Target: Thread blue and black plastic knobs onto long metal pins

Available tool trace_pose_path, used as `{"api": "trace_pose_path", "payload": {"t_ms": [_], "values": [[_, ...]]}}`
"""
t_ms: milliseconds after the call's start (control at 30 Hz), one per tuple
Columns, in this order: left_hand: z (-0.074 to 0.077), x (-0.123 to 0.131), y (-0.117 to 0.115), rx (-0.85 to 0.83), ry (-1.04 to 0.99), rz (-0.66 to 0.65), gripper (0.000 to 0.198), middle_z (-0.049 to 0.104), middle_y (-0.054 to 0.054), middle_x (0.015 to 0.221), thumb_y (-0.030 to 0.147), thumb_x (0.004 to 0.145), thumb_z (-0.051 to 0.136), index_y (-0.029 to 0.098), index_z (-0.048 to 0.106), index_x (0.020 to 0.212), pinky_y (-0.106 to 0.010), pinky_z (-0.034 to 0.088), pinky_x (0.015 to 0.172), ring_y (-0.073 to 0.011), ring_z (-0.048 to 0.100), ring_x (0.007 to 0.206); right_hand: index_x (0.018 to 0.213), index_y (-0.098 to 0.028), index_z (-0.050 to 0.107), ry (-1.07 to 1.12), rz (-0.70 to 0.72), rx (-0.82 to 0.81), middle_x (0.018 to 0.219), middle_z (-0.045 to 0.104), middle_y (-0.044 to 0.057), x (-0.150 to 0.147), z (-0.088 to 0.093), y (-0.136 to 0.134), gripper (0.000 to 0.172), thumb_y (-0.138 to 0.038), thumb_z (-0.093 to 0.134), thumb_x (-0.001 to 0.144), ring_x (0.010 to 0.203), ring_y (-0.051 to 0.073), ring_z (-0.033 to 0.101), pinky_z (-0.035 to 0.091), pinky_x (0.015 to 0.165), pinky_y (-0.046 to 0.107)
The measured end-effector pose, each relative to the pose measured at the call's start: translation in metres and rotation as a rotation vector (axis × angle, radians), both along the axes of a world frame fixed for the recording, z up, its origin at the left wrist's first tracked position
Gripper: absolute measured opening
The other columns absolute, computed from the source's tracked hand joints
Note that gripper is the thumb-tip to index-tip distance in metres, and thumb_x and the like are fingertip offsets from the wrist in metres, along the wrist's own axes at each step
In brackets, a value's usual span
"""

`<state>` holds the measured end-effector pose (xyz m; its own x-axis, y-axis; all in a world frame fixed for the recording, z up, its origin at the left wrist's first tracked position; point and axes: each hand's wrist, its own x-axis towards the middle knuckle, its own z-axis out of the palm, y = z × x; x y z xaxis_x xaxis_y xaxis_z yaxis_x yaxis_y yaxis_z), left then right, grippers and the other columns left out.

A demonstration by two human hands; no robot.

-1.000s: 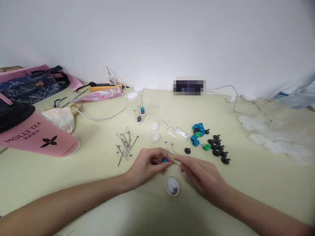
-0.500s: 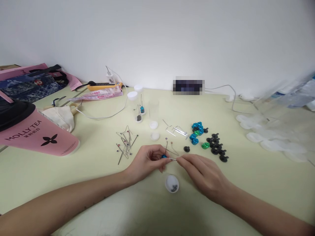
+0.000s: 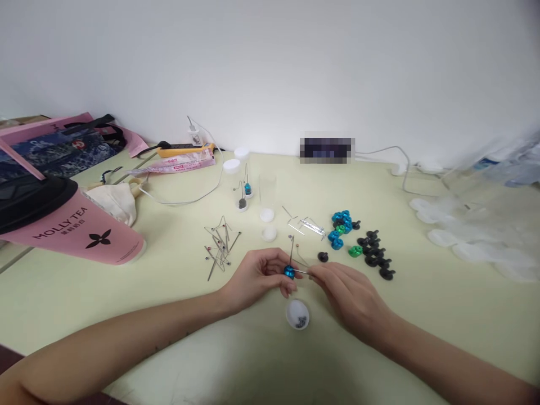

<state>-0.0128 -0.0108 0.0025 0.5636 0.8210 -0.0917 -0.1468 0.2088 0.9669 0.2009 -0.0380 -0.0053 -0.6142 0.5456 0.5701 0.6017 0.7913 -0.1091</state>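
Between the thumb and fingers of my left hand is a small blue metal knob. A thin wire rod with a small bead on top stands upright from it. My right hand pinches a thin silver rod, which looks like a hex key. Its tip reaches the knob's right side; the exact contact is too small to see. Just below the hands sits a white cap containing small dark screw-like pieces. One loose bent wire lies behind the right fingertips.
Beaded wires lie left; L-shaped silver rods, blue knobs, a green knob and black pieces lie right. A clear tube stands behind. A pink cup is at left, clear plastic containers at right.
My left thumb has shifted down, so more of the blue knob shows. The silver rod still meets its right side. The whole view has moved slightly, with things appearing farther right.
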Motion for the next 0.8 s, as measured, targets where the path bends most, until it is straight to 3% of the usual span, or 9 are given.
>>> {"api": "trace_pose_path", "payload": {"t_ms": [200, 433, 633, 800], "values": [[-0.0016, 0.0018, -0.0009, -0.032, -0.032, 0.015, 0.014, 0.07, -0.004, 0.075, 0.012, 0.073, 0.071, 0.011, 0.064, 0.085, -0.022, 0.053, 0.057, -0.0103, 0.063, 0.059, 0.11, -0.01, 0.051, -0.029, 0.013, -0.036, 0.075, 0.06, 0.006, -0.0016, 0.0015, -0.0009, 0.022, -0.005, 0.037, 0.094, 0.071, 0.019, 0.057, 0.048, 0.064, 0.031], [-0.002, -0.0006, 0.0003, 0.021, 0.027, 0.052, 0.013, 0.067, -0.003, 0.07, 0.017, 0.074, 0.071, 0.012, 0.064, 0.085, -0.024, 0.053, 0.06, -0.0113, 0.062, 0.06, 0.109, -0.013, 0.051, 0.006, 0.0, -0.12, 0.078, 0.059, 0.006, -0.0013, -0.0009, 0.0018, 0.021, -0.007, 0.038, 0.094, 0.071, 0.018, 0.054, 0.045, 0.064, 0.029], [0.0021, -0.0034, 0.0039, 0.104, 0.075, 0.202, 0.01, 0.062, -0.005, 0.106, 0.018, 0.078, 0.067, 0.015, 0.066, 0.087, -0.025, 0.051, 0.069, -0.0078, 0.061, 0.065, 0.105, -0.014, 0.053, 0.059, -0.051, -0.145, 0.081, 0.062, 0.005, 0.0033, -0.0065, 0.0027, 0.018, -0.006, 0.042, 0.093, 0.073, 0.016, 0.055, 0.043, 0.066, 0.028], [0.0017, -0.0028, 0.0028, 0.098, 0.145, 0.209, 0.019, 0.067, -0.004, 0.089, 0.021, 0.084, 0.06, 0.018, 0.067, 0.102, -0.026, 0.047, 0.083, -0.0134, 0.064, 0.082, 0.095, -0.016, 0.055, 0.006, 0.004, -0.148, 0.073, 0.062, 0.003, -0.0014, -0.0024, 0.0007, 0.01, -0.013, 0.045, 0.094, 0.064, 0.015, 0.053, 0.042, 0.059, 0.027]]}}
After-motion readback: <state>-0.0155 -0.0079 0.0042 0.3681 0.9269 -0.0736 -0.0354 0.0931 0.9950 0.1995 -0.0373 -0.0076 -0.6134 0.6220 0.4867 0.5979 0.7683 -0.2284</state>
